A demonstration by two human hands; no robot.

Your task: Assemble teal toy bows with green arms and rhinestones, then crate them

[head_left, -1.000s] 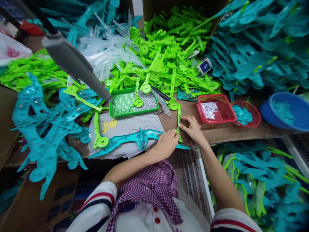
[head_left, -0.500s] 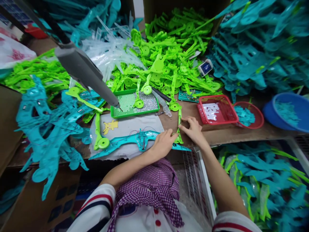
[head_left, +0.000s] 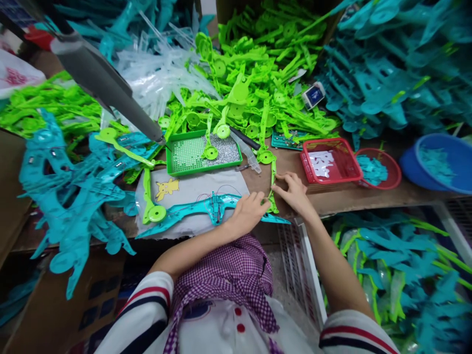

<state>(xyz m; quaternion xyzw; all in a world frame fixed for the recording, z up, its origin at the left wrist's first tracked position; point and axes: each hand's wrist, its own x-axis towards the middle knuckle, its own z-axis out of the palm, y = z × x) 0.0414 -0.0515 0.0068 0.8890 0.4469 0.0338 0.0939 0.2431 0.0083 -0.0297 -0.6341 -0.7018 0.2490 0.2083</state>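
Observation:
A long teal bow-shaped plastic part (head_left: 184, 212) with thin wires lies along the front of the table. At its right end a narrow lime-green plastic arm piece (head_left: 273, 173) stretches away from me. My left hand (head_left: 248, 210) rests over the teal part, its fingers closed at the lower end of the green piece. From the right, my right hand (head_left: 294, 194) pinches the same piece around its middle. The fingertips hide part of it. Another green arm piece with a round disc (head_left: 157, 213) lies across the teal part's left side.
A grey electric screwdriver (head_left: 99, 81) hangs at the left, its tip near a green tray (head_left: 177, 173) of small screws. Green parts (head_left: 258, 64) and teal parts (head_left: 376, 83) are heaped behind. A red basket (head_left: 346, 172) and blue bowl (head_left: 416, 169) stand right.
The hanging screwdriver has shifted left and slightly up, away from over the green tray. Both hands stay at the green arm piece with small finger movements. The whole view has shifted slightly.

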